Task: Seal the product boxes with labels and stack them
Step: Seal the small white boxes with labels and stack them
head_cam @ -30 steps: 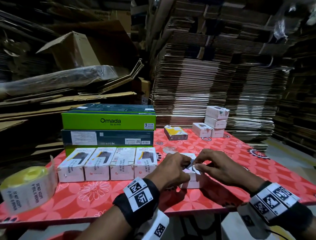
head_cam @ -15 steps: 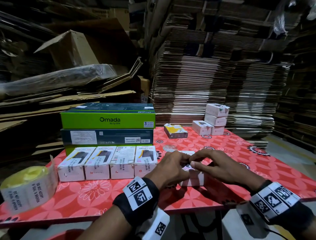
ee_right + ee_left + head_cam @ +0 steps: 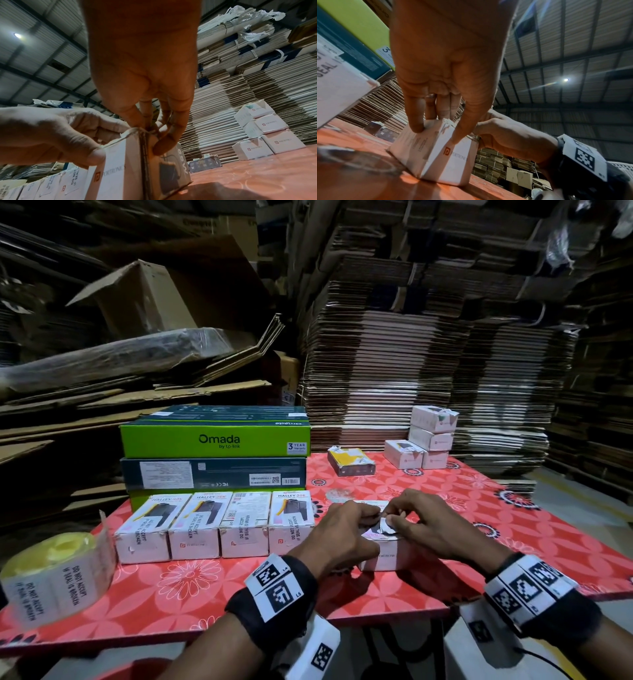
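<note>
1. The box (image 3: 383, 553) stands near the front edge of the bench (image 3: 513, 542). The left hand (image 3: 337, 537) grips its top, fingers (image 3: 415, 119) curled over the rim; if that hold loosens, the box could tip or skid toward the edge.
2. On top of the box, the right hand (image 3: 433, 527) pinches a curled label (image 3: 385, 525). Its fingers (image 3: 169, 136) press the flap edge. The label could crease, stick to itself or land crooked, leaving the flap unsealed.
3. Just left of the box, the sealed row (image 3: 215, 525) stands tight; a left elbow swing could knock one over.
4. Far left of the box, the label roll (image 3: 58, 573) overhangs the bench corner, so a nudge may drop it.
5. Beyond the box, far right, the stack (image 3: 430, 436) of white boxes looks uneven; adding this one carelessly could topple it.
</note>
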